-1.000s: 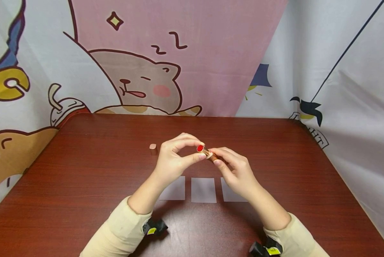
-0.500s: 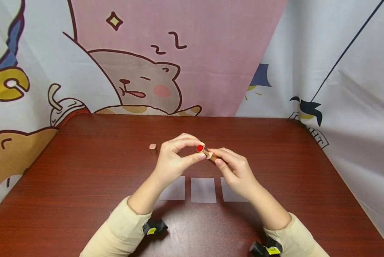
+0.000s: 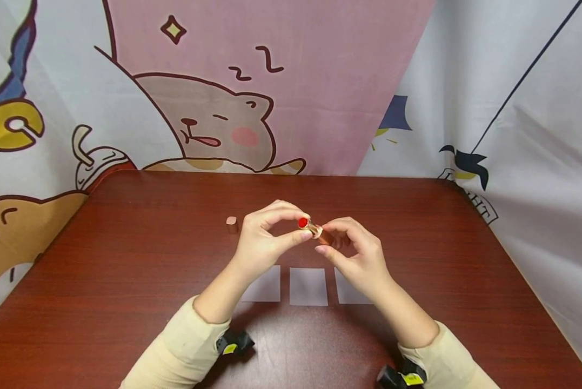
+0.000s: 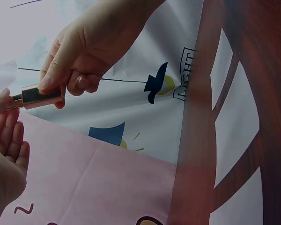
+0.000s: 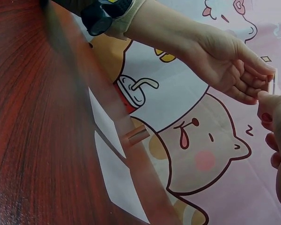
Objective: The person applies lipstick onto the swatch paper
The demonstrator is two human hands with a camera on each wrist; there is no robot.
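Observation:
A lipstick [image 3: 325, 237] with a red tip and a gold and copper-coloured case is held over the table, tilted with its red end up and to the left. My left hand [image 3: 258, 237] pinches the gold upper part just below the red tip, between thumb and fingertips. At the lower end, my right hand [image 3: 361, 254] holds the base between thumb and fingers; the left wrist view shows its thumb lying on the base [image 4: 40, 96]. A small copper-coloured lipstick cap [image 3: 232, 225] stands on the table left of my left hand.
Three white paper squares, the middle one [image 3: 308, 287] in full view, lie in a row on the brown table [image 3: 125, 281] beneath my hands. The arms partly cover the outer two. A printed curtain [image 3: 320, 81] hangs behind the table.
My right hand's fingers have shifted round the lipstick's base, the thumb moving left and slightly down, the knuckles to the right. My left hand stays almost still, with the red tip where it was.

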